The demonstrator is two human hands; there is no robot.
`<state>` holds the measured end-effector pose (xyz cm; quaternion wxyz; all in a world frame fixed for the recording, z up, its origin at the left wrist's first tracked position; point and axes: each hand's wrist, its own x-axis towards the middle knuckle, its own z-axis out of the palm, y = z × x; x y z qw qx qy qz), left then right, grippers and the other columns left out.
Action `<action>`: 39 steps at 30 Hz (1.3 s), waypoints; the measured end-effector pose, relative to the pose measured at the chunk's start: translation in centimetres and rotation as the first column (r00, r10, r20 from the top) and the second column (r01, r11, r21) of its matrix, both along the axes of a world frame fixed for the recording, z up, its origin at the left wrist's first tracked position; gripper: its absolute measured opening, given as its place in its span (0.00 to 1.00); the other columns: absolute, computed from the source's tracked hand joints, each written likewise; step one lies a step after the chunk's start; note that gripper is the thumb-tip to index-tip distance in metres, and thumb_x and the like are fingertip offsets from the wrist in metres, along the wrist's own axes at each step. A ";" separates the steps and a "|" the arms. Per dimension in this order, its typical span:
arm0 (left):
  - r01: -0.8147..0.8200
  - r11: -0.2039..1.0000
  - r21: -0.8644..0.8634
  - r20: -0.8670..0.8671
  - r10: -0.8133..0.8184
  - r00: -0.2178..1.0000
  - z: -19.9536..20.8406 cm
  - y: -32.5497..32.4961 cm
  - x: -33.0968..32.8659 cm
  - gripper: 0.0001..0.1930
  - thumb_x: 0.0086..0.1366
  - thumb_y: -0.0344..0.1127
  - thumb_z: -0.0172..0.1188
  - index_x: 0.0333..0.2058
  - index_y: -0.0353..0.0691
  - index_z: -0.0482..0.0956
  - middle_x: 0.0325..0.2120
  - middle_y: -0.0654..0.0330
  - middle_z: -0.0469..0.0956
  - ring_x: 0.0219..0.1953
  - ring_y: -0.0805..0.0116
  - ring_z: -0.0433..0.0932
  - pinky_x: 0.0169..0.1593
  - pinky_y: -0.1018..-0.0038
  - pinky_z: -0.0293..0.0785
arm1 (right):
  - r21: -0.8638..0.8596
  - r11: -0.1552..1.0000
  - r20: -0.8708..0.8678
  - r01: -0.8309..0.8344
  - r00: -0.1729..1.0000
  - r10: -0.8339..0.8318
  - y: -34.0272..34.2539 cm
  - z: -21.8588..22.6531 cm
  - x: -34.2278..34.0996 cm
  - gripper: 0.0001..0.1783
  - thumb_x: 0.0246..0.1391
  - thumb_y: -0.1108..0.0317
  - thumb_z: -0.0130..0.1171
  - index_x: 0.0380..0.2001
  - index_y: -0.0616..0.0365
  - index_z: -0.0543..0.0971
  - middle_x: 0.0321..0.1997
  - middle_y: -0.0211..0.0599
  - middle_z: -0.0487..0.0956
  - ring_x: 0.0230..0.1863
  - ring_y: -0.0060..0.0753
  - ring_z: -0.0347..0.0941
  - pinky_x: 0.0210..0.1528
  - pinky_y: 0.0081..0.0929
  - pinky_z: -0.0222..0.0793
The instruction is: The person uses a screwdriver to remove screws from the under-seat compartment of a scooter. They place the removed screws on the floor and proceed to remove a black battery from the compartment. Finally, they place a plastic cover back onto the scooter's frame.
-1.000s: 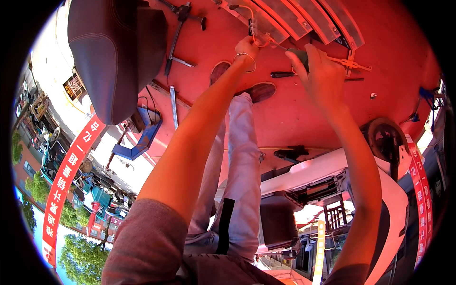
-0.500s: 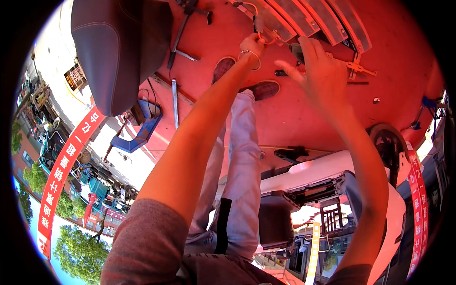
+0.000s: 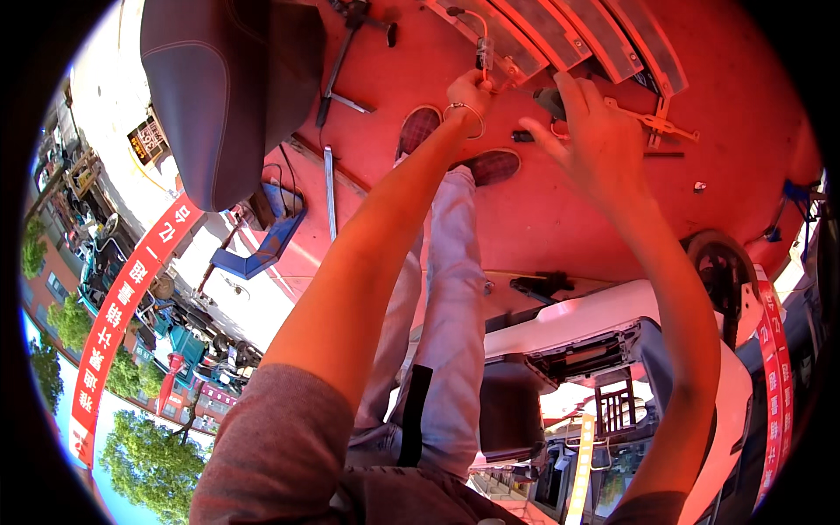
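My left hand (image 3: 470,93), with a bangle on its wrist, pinches an orange cable (image 3: 487,80) at the top middle. A black and clear connector (image 3: 483,54) sits on that cable just beyond the fingertips. My right hand (image 3: 604,140) hovers to the right with thumb and fingers spread. Beyond the gap between them shows a dark rounded piece (image 3: 549,102); whether the fingers touch it I cannot tell. Just past both hands lie several long flat plates (image 3: 560,39), side by side. An orange bracket-like tool (image 3: 663,125) is beside the right hand.
A large dark padded seat (image 3: 206,96) stands at the left, with a blue angled frame (image 3: 262,245) below it. A metal bar (image 3: 330,192) and a black-handled tool (image 3: 337,74) lie on the red floor (image 3: 560,210). A pale vehicle body (image 3: 577,315) with a wheel (image 3: 719,262) is at lower right.
The view has shifted slightly, so most things appear a little to the right. My left hand still pinches the cable, and the connector now shows more clearly. My right hand stays spread.
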<state>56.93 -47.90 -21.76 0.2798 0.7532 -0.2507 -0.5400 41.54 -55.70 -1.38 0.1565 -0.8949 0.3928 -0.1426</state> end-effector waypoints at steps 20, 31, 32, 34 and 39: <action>0.100 0.993 0.055 0.593 -0.113 0.797 4.7 -7.2 5.1 0.19 0.48 0.35 0.64 0.38 0.39 0.69 0.24 0.55 0.77 0.29 0.56 0.77 0.34 0.67 0.72 | 0.501 0.065 -0.146 0.863 0.158 -0.977 7.1 8.5 -8.4 0.11 0.50 0.65 0.57 0.26 0.63 0.71 0.19 0.28 0.69 0.17 0.16 0.62 0.20 0.15 0.59; 0.013 0.999 -0.041 0.114 -0.008 0.993 -3.1 -15.1 16.1 0.10 0.48 0.33 0.65 0.29 0.34 0.79 0.22 0.58 0.78 0.25 0.73 0.76 0.29 0.77 0.72 | 0.777 -0.232 -0.147 0.586 -0.190 -0.971 3.6 2.8 2.5 0.14 0.52 0.60 0.54 0.24 0.61 0.71 0.14 0.26 0.65 0.11 0.13 0.55 0.12 0.14 0.45; -0.093 0.995 -0.039 0.024 0.094 0.995 -3.3 -15.2 16.3 0.10 0.48 0.32 0.65 0.29 0.34 0.79 0.22 0.58 0.78 0.24 0.74 0.76 0.27 0.78 0.72 | 0.768 -0.268 -0.168 0.582 -0.220 -0.961 3.8 2.8 2.6 0.14 0.53 0.60 0.53 0.23 0.60 0.70 0.14 0.26 0.65 0.11 0.13 0.53 0.12 0.14 0.43; -0.066 0.998 0.008 -0.025 0.066 0.997 -4.4 -15.6 17.1 0.09 0.48 0.30 0.65 0.26 0.32 0.75 0.21 0.58 0.77 0.22 0.72 0.76 0.24 0.81 0.72 | 0.743 -0.321 -0.189 0.588 -0.275 -0.943 4.8 2.7 2.3 0.14 0.53 0.60 0.52 0.22 0.60 0.70 0.14 0.27 0.65 0.10 0.12 0.50 0.12 0.15 0.41; -0.106 0.983 0.151 -0.064 0.117 0.991 -4.2 -16.4 17.3 0.10 0.46 0.31 0.67 0.21 0.32 0.74 0.19 0.57 0.77 0.21 0.73 0.76 0.23 0.80 0.72 | 0.812 -0.432 -0.282 0.392 -0.385 -0.879 9.1 3.4 -1.1 0.15 0.54 0.59 0.51 0.23 0.60 0.70 0.15 0.27 0.67 0.09 0.12 0.49 0.12 0.12 0.42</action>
